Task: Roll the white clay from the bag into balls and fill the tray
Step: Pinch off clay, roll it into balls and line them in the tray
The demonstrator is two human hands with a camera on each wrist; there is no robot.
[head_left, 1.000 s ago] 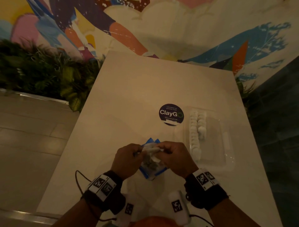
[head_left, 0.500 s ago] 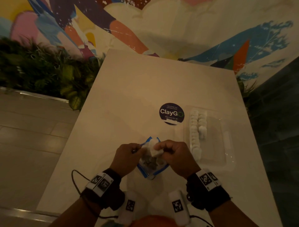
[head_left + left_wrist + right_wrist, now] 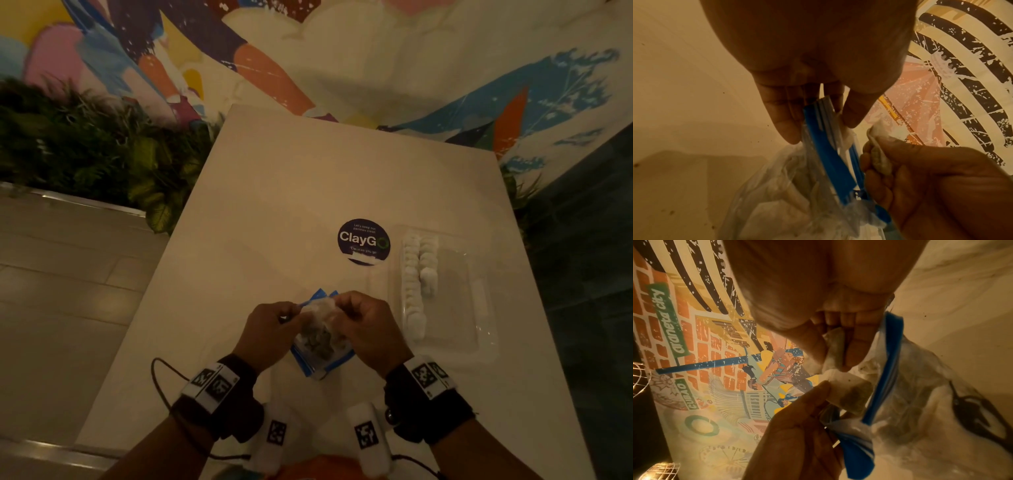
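Note:
A clear zip bag with a blue rim lies on the table in front of me, with white clay lumps inside. My left hand pinches the rim and steadies a white clay block that sticks out of the bag's mouth. My right hand pinches a small piece of clay at the end of that block between thumb and fingers. To the right lies the clear tray, with two rows of white clay balls along its left side.
A round dark "ClayGo" sticker sits on the white table beyond the bag, left of the tray. Green plants line the table's left side below a painted wall. The table's right edge is just past the tray.
Both hands have stayed at the bag's mouth. The white clay between the fingertips, a long strip a second ago, is now a shorter lump, mostly hidden by the fingers.

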